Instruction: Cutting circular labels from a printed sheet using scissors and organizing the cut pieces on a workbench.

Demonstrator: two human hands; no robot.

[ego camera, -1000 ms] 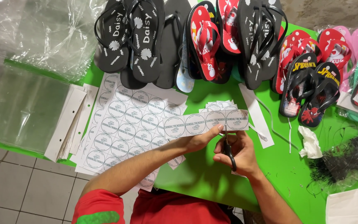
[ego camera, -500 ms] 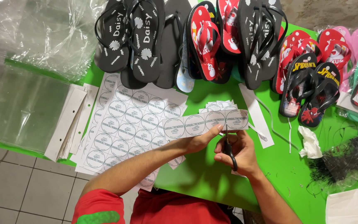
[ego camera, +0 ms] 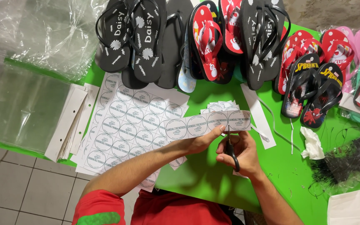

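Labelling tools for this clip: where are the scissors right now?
In the head view the scissors are right of centre, in the right hand, blades at the label strip that the left hand holds, above the green table.

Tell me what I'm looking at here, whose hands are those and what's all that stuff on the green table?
The camera sits on a person's head and looks down, so you see their own two arms. The left hand holds a strip of round paper labels. The right hand holds black scissors at the strip. On the green table lie a sheet of round labels, many flip-flops in black, red and pink along the far edge, clear plastic bags on the left, and a heap of thin black ties on the right.
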